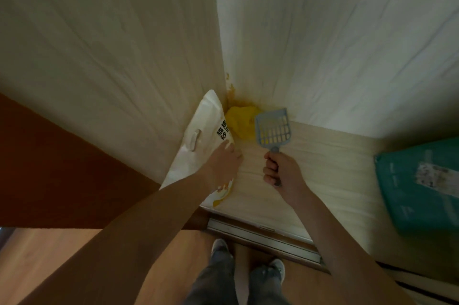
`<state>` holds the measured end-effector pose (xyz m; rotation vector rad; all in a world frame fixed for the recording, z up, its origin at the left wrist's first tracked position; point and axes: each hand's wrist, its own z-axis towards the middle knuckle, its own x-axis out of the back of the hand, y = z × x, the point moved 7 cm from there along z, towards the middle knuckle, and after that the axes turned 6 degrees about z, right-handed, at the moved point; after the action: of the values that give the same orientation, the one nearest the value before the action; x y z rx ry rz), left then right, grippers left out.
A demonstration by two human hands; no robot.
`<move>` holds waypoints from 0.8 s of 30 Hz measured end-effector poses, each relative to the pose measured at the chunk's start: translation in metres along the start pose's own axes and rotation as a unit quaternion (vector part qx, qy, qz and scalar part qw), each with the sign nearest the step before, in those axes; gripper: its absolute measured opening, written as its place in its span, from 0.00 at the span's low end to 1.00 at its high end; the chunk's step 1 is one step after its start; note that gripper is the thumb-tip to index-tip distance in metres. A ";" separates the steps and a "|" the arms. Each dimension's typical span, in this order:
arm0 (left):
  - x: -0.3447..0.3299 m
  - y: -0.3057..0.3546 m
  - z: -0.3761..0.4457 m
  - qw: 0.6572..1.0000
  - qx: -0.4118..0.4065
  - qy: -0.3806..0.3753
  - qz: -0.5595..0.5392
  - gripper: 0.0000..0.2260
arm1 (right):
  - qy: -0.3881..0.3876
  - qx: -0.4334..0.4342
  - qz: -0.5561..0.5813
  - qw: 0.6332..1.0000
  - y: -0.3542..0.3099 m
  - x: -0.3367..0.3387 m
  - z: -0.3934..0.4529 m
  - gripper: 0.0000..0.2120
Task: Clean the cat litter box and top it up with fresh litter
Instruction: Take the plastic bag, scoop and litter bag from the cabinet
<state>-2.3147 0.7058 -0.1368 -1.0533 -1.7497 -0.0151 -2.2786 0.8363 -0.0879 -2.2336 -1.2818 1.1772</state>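
Left hand (224, 160) lies flat-fingered on the litter bag (198, 148) leaning in the corner | bag's long axis runs up the wall, nearest this hand | right hand (278, 170) grips the scoop (273, 129), blade pointing at the yellow bag (239, 121).

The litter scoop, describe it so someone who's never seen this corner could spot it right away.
Find the corner where the two pale walls meet the light floor. A white litter bag leans left; a yellow bag sits in the corner. The scoop, in the right hand, is the only grey-blue slotted thing.
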 end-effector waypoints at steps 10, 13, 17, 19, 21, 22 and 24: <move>0.004 0.037 0.069 0.974 0.049 0.092 -0.202 0.15 | 0.003 -0.016 0.117 0.993 0.008 0.078 0.051 0.19; -0.019 0.029 0.103 0.961 0.065 0.060 -0.263 0.21 | 0.002 -0.025 0.139 0.990 0.016 0.096 0.073 0.20; -0.044 -0.004 0.156 0.939 0.135 0.054 -0.310 0.26 | 0.012 -0.024 0.172 0.985 0.027 0.120 0.107 0.20; -0.053 -0.019 0.184 0.936 0.166 0.063 -0.304 0.27 | 0.020 -0.019 0.169 0.985 0.034 0.133 0.125 0.20; -0.065 -0.032 0.212 0.938 0.182 0.066 -0.289 0.30 | 0.028 -0.017 0.162 0.986 0.044 0.143 0.142 0.20; -0.070 -0.037 0.225 0.941 0.185 0.068 -0.274 0.32 | 0.033 -0.017 0.158 0.987 0.049 0.148 0.150 0.20; -0.081 -0.046 0.249 0.950 0.194 0.057 -0.239 0.36 | 0.042 -0.021 0.159 0.986 0.060 0.156 0.165 0.20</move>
<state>-2.5275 0.7426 -0.2918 -0.3251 -1.7692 -0.0315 -2.3316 0.9110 -0.3040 -2.5592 -0.9488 1.1523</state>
